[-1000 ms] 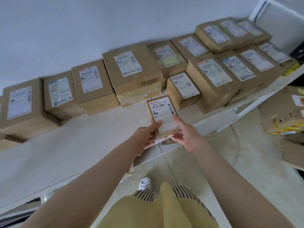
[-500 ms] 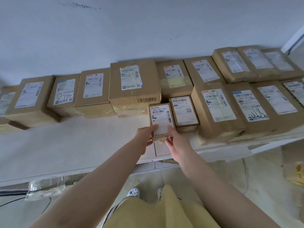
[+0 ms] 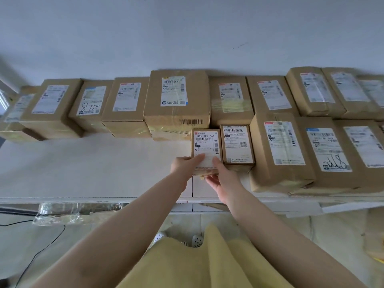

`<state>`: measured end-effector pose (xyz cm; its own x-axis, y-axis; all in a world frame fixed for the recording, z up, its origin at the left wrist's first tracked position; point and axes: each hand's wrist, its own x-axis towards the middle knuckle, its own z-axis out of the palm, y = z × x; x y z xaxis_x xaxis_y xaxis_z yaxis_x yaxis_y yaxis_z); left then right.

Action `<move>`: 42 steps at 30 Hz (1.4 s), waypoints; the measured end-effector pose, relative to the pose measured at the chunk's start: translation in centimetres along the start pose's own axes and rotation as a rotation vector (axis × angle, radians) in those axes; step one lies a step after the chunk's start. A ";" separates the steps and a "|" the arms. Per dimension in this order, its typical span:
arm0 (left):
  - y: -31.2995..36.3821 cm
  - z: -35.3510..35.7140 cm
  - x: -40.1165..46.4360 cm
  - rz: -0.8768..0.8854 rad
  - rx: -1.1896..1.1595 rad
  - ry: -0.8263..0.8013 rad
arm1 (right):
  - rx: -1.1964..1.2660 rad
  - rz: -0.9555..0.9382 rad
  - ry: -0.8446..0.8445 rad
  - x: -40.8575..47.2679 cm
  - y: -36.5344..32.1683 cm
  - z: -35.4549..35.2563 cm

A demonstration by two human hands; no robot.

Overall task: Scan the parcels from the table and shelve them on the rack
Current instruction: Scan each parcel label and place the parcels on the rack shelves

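A small brown parcel (image 3: 205, 142) with a white label reading 866 303 666 rests on the white rack shelf (image 3: 93, 167). It sits just left of another small labelled parcel (image 3: 236, 145) and in front of a large box (image 3: 176, 100). My left hand (image 3: 185, 165) grips its near left corner, thumb on the label. My right hand (image 3: 220, 173) holds its near right edge, fingers under the front. Both arms reach forward from below.
A row of brown labelled parcels lines the wall along the shelf. Larger parcels (image 3: 280, 150) crowd the front right. Bare shelf lies to the left of my hands. A plastic-wrapped bundle (image 3: 72, 210) hangs under the shelf edge, and a black cable (image 3: 41, 250) runs across the floor.
Both hands have carried the small parcel forward over the shelf and set it beside the other small parcel. The view has swung to face the shelf squarely.
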<state>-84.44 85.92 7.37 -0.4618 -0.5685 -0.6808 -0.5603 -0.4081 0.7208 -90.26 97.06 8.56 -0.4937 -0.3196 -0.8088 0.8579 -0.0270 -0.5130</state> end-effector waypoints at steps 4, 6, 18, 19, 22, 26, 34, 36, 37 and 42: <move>0.2 0.0 0.3 0.008 -0.005 0.024 | 0.001 -0.013 -0.021 0.4 -0.1 0.1; 0.2 0.0 0.4 0.012 -0.015 0.018 | 0.003 -0.027 -0.019 0.6 0.1 0.2; -0.9 1.0 0.9 0.010 -0.100 0.047 | 0.019 0.019 0.001 1.4 0.3 -0.3; -0.9 0.9 0.9 -0.003 -0.106 0.039 | 0.023 0.022 -0.005 1.4 0.3 -0.3; -0.8 0.8 1.0 -0.041 -0.129 0.025 | 0.038 0.031 -0.022 1.0 0.1 -0.2; -1.0 0.9 0.8 -0.049 -0.092 0.024 | 0.013 0.053 -0.047 0.8 0.0 -0.2; -1.1 0.0 -0.1 -0.029 -0.059 -0.029 | -0.082 0.059 -0.022 0.6 1.0 -0.4; -1.3 -0.6 -0.5 -0.025 -0.069 -0.052 | -0.100 0.053 -0.002 0.3 1.5 -0.3; -1.5 -1.0 -0.7 -0.019 -0.081 -0.054 | -0.116 0.051 0.007 0.1 1.9 -0.3; -3.4 -4.8 -1.5 -0.032 -0.224 0.025 | -0.250 0.068 -0.011 -0.6 5.0 0.3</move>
<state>-78.55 84.74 6.53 -0.4273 -0.5693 -0.7024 -0.4067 -0.5728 0.7117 -85.66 96.82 6.55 -0.4331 -0.3228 -0.8415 0.8267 0.2298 -0.5136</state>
